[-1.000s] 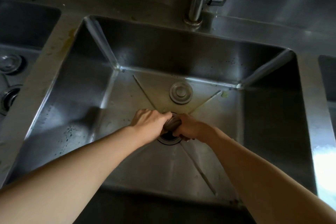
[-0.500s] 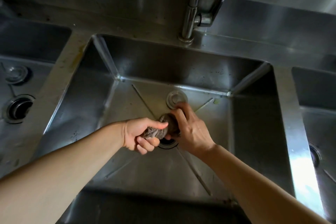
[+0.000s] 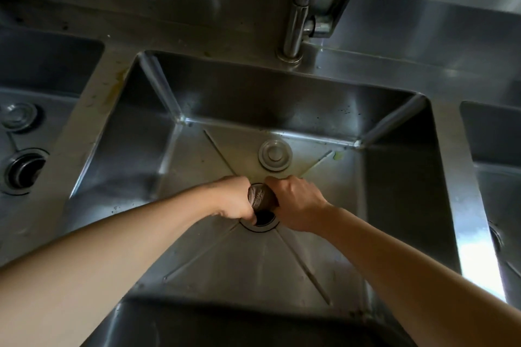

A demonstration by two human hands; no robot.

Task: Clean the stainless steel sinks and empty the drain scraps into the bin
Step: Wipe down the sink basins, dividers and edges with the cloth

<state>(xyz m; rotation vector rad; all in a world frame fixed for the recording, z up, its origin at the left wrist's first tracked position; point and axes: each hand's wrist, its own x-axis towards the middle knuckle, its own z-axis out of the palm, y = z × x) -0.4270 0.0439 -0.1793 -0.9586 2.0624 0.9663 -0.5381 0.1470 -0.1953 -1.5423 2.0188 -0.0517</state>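
Both hands on a rag over the drain.
Left hand (image 3: 235,198) and right hand (image 3: 297,203) — fingers curled round the rag (image 3: 260,196); drain (image 3: 263,221) just below, plug (image 3: 275,155) beyond.

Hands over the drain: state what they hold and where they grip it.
Both grip one twisted brown cloth above the drain hole: the left hand holds its left end, the right hand its right end.

No legible text, label or number anywhere.
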